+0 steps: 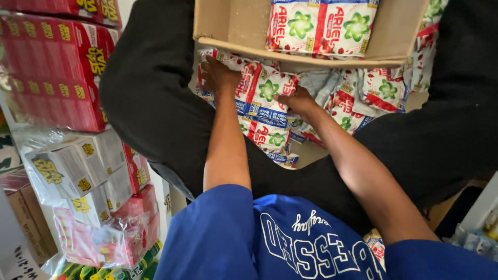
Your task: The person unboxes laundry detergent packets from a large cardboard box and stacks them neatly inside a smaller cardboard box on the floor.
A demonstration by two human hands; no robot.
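Mid-frame, both hands grip one strip of sachets (262, 111), red/white/blue w/ green burst. Left hand (219, 77) clamps its upper-left end, fingers curled over; right hand (296, 101) pinches the right edge. Strip lies btwn the person's black trouser legs, on a pile of more sachets (376, 96). Just above, top centre, a cardboard box (233, 26) holds two packs. Red cartons (52, 67) stacked upper left.

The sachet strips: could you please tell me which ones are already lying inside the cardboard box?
The pair of white sachets at the top, side by side within the cardboard box. The other sachets lie below the box's edge, under both hands.
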